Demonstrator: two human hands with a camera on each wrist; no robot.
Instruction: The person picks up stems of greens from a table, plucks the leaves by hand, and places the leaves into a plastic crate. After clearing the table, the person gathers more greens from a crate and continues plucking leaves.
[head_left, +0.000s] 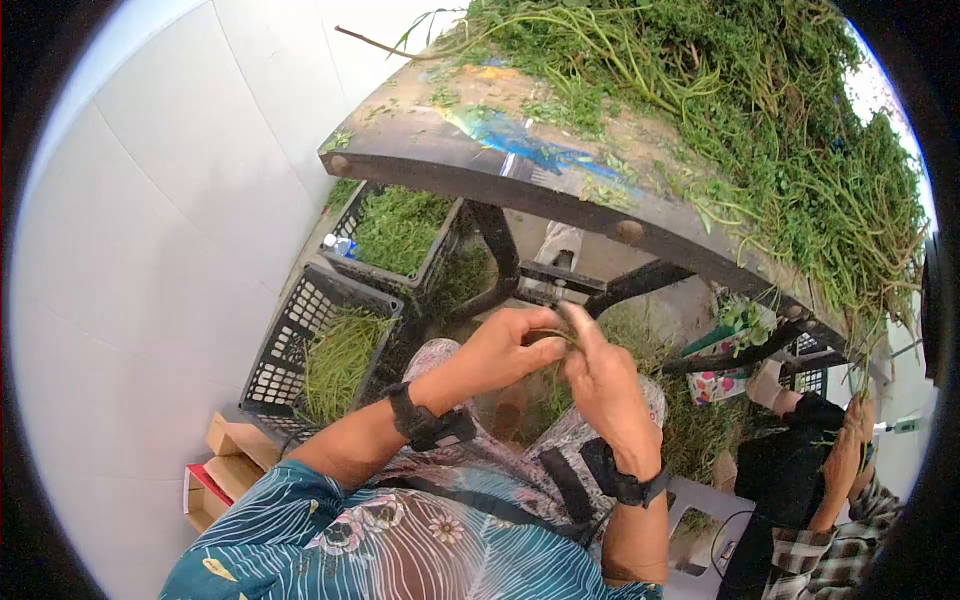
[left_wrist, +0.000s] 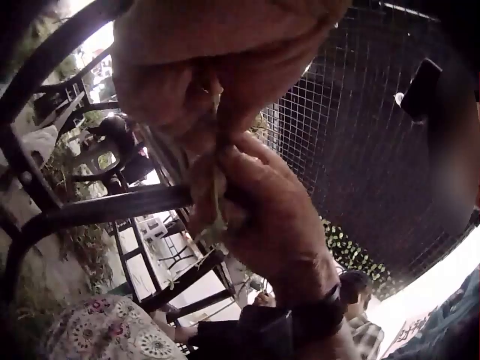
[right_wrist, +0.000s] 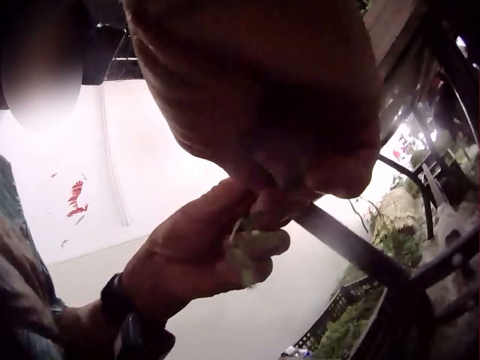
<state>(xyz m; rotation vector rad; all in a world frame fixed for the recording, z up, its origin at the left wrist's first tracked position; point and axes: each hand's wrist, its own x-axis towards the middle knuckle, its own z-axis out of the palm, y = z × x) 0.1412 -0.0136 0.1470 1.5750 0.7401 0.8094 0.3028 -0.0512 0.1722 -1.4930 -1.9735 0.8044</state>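
Note:
My left hand [head_left: 495, 352] and right hand [head_left: 605, 390] meet in front of my lap, below the table edge. Between them is a thin green plant stem [left_wrist: 218, 187] with a bit of leaf. In the left wrist view, the thumb and fingers of my left hand [left_wrist: 225, 67] pinch its upper part, and my right hand [left_wrist: 274, 202] grips it lower down. A pale green leafy piece [right_wrist: 251, 244] shows against the fingers of my left hand [right_wrist: 202, 247] in the right wrist view. My right hand [right_wrist: 277, 97] looms dark above it there.
A large heap of greens [head_left: 700, 70] covers much of the table [head_left: 400, 115]. Below, one black crate [head_left: 290, 335] holds long stems, and another [head_left: 440, 255] holds leafy greens with a bottle [head_left: 340, 245]. At right, another person's hands [head_left: 850, 450] hold stems. Cardboard boxes [head_left: 235, 455] lie at left.

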